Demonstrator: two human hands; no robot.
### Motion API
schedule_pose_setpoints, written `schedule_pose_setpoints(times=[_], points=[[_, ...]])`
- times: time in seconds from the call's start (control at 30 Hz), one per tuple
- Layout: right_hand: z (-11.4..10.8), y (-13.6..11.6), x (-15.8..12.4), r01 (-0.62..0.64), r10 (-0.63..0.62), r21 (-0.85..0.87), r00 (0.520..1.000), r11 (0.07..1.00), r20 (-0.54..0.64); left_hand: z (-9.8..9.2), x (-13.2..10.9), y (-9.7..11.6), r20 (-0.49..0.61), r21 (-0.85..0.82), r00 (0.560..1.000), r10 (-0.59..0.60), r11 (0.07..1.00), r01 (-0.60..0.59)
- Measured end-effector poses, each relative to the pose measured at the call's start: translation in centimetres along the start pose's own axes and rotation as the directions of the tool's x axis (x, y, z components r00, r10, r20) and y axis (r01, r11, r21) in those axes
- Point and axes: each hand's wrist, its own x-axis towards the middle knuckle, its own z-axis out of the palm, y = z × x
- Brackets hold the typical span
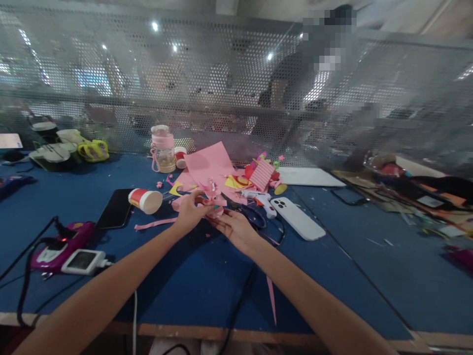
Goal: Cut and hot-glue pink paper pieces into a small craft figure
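Note:
Both hands meet over the blue table (177, 276), around a small pink paper piece (215, 211). My left hand (192, 211) pinches it from the left and above, fingers curled. From the lower right, my right hand (234, 228) supports it with fingers closed against it. The piece's exact shape is partly hidden by the fingers. Just behind lie pink sheets (209, 162) and yellow scraps (238, 182). A white and orange glue gun (263, 201) and dark blue-handled scissors (253, 216) rest right of my hands.
Left are a paper cup (146, 200), a black phone (114, 209) and a purple power strip (64, 246) with cables. A bottle (163, 150) stands behind. A white phone (298, 218) lies right. A perforated metal screen (221, 84) bounds the table; a blurred person is beyond.

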Motion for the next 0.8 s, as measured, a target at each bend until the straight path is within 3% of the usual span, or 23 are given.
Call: schedule_pose_setpoints(times=[0.2,0.5,0.8], points=[[0.26,-0.02,-0.24,0.026,-0.026,-0.024,1.0,0.999,0.015,0.04,-0.2,0.33,0.01,0.027,1.0,-0.004,1.0,0.004],[-0.11,-0.28,-0.19,-0.111,0.114,-0.045,0.991,0.993,0.071,0.03,-0.22,0.27,0.018,0.048,1.0,0.004,0.999,-0.004],[-0.45,-0.24,-0.24,-0.104,0.107,-0.028,0.986,0.994,0.127,-0.04,-0.31,0.41,0.057,0.072,0.997,0.048,0.996,-0.052]])
